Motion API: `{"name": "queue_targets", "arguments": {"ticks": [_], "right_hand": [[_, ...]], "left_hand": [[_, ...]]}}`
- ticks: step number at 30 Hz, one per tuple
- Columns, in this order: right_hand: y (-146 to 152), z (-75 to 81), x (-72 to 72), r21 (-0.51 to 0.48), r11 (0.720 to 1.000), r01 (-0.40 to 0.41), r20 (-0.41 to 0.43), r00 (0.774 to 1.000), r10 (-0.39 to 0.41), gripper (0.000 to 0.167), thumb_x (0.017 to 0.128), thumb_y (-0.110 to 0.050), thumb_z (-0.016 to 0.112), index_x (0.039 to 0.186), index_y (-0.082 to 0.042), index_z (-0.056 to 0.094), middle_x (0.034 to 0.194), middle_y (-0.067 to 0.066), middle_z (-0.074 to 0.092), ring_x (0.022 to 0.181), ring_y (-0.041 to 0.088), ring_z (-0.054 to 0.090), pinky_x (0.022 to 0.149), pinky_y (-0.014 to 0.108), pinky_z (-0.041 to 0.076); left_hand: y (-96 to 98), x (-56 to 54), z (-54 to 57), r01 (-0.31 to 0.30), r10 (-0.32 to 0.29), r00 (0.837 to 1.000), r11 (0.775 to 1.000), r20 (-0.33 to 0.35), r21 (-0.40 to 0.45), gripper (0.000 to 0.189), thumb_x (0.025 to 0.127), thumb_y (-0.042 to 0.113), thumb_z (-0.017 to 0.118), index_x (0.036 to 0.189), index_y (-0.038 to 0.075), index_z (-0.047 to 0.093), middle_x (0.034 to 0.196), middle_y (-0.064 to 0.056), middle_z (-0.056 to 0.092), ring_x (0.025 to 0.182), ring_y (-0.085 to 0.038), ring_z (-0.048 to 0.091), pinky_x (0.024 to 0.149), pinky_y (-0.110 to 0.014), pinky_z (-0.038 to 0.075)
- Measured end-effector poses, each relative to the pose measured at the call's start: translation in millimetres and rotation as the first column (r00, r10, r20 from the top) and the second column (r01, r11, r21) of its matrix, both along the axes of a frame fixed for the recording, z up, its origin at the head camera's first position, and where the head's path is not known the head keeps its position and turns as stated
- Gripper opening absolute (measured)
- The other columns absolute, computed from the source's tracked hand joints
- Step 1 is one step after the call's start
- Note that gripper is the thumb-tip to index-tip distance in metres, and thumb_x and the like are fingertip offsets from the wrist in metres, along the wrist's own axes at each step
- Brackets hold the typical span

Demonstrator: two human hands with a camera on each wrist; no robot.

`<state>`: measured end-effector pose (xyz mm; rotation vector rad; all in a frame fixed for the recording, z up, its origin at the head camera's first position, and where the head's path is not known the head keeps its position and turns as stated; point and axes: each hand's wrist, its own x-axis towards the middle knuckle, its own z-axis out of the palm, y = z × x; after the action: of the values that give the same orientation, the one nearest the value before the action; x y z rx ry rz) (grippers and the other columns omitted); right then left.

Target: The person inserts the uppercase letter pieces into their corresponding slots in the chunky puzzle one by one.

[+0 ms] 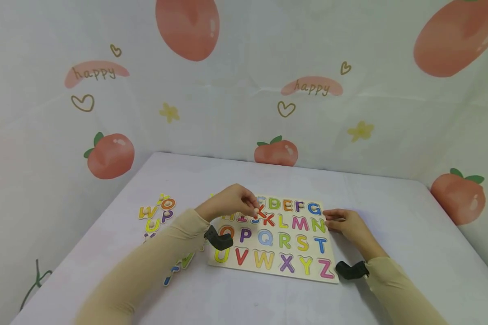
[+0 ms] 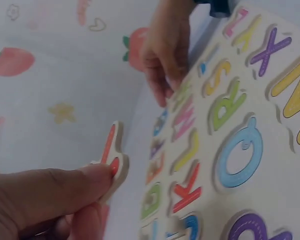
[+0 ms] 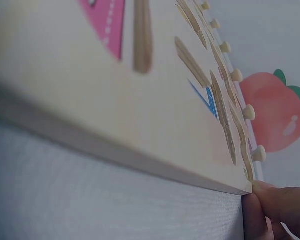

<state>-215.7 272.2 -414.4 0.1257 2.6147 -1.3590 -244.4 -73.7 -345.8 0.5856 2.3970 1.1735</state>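
Note:
My left hand (image 1: 240,204) pinches a red wooden letter K piece (image 1: 261,211) by its knob, above the alphabet puzzle board (image 1: 232,264). In the left wrist view the K piece (image 2: 118,162) stands tilted between thumb and finger, apart from the board, with the printed red K slot (image 2: 187,190) just to its right. At the board's right edge, near the G and N, my right hand (image 1: 351,228) grips the rim; the right wrist view shows its fingers (image 3: 285,202) at the board's corner. Knobbed letters, such as the G (image 1: 314,208), sit in the top row.
Left of the board lie several loose letter pieces, among them a yellow W (image 1: 147,212), an orange O (image 1: 168,204), a purple P (image 1: 167,216) and a blue piece (image 1: 170,276). My left sleeve (image 1: 162,257) covers some of them. A printed cloth backdrop (image 1: 227,113) rises behind the table.

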Motion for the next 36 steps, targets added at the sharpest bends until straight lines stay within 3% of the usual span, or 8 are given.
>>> {"name": "queue_targets", "arguments": {"ticks": [8,14,19,25,36], "right_hand": [[0,0.6,-0.6,-0.009,1.0,0.001,0.007,1.0,-0.001,0.04,0.092,-0.01,0.065,0.127,0.007,0.057,0.112,0.019,0.064,0.081,0.007,0.059,0.068,0.018,0.05],[0,-0.4,-1.2,-0.017,1.0,0.003,0.015,1.0,-0.003,0.04,0.092,-0.011,0.065,0.127,0.007,0.057,0.113,0.02,0.064,0.081,0.008,0.059,0.068,0.017,0.05],[1,-0.8,-1.9,-0.021,1.0,0.002,0.017,1.0,-0.002,0.041,0.092,-0.011,0.065,0.127,0.007,0.056,0.115,0.021,0.063,0.082,0.007,0.059,0.069,0.017,0.05],[0,0.7,-1.4,-0.018,1.0,0.015,0.027,1.0,-0.014,0.039,0.092,-0.009,0.064,0.128,0.006,0.056,0.118,0.022,0.062,0.082,0.006,0.059,0.07,0.016,0.051],[0,1.2,-0.9,-0.01,1.0,0.001,0.022,1.0,-0.001,0.039,0.092,-0.008,0.063,0.127,0.007,0.056,0.116,0.022,0.062,0.082,0.006,0.06,0.07,0.017,0.051]], "left_hand": [[26.5,-14.2,-23.2,-0.052,0.052,0.999,0.998,-0.007,-0.04,0.008,0.082,0.012,0.076,0.088,0.011,0.072,0.079,0.001,0.067,0.072,-0.01,0.056,0.068,-0.025,0.048],[34.5,-19.8,-34.7,-0.026,0.026,1.0,0.995,-0.001,-0.096,0.005,0.081,0.009,0.076,0.085,0.011,0.073,0.073,0.001,0.064,0.065,-0.01,0.053,0.06,-0.022,0.045],[37.4,-20.5,-36.2,-0.003,0.005,1.0,0.993,0.013,-0.119,0.004,0.082,0.01,0.076,0.084,0.011,0.073,0.073,0.001,0.064,0.064,-0.01,0.053,0.059,-0.023,0.046],[40.6,-25.1,-36.6,0.043,-0.048,0.999,0.984,-0.024,-0.17,0.004,0.082,0.01,0.076,0.082,0.009,0.073,0.073,0.002,0.065,0.063,-0.01,0.054,0.058,-0.022,0.046],[46.2,-26.2,-35.4,0.054,-0.07,0.996,0.967,-0.056,-0.249,0.005,0.081,0.01,0.077,0.078,0.009,0.073,0.062,0.003,0.061,0.055,-0.008,0.051,0.052,-0.021,0.043]]}}
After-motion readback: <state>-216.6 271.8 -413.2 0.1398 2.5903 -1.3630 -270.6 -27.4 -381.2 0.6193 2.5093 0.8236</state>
